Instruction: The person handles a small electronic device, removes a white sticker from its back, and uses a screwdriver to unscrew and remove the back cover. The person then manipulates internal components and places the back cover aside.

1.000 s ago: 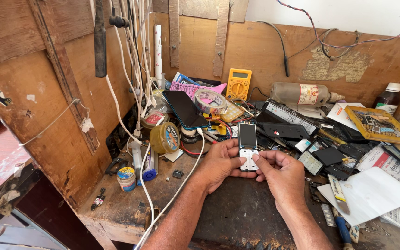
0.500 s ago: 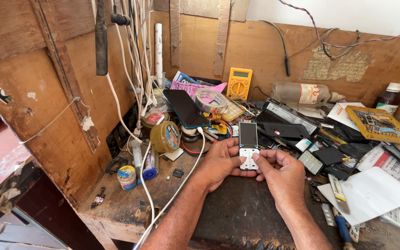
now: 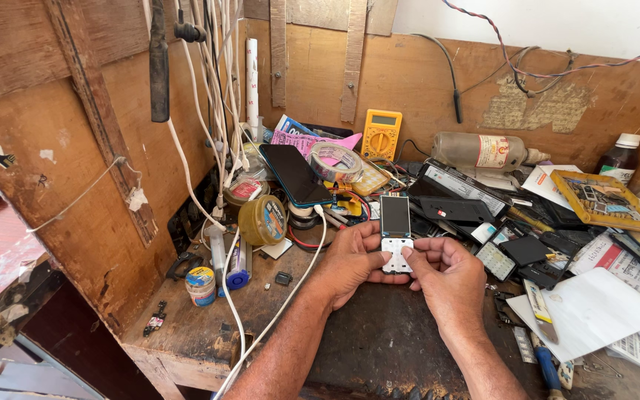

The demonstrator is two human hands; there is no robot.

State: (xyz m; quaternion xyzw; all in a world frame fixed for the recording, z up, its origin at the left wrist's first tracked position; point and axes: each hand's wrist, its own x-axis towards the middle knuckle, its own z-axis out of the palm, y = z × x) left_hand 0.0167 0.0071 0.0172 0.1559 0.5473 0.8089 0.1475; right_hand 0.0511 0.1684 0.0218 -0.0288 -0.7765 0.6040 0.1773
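Observation:
Both of my hands hold a small opened keypad phone (image 3: pixel 395 230) above a dark mat (image 3: pixel 387 341) on the wooden bench. Its dark screen is at the top and its white keypad board sits below. My left hand (image 3: pixel 353 259) grips the phone's left side, thumb on the white board. From the right, my right hand (image 3: pixel 444 270) pinches the lower part, thumb on the board as well. The phone stands nearly upright, tilted toward me.
A black smartphone (image 3: pixel 294 174), a tape roll (image 3: pixel 335 161), a yellow multimeter (image 3: pixel 381 134), a lying bottle (image 3: pixel 479 151) and a tin (image 3: pixel 262 220) crowd the back. White cables (image 3: pixel 216 111) hang at left. Papers (image 3: pixel 594 311) and phone parts lie at right.

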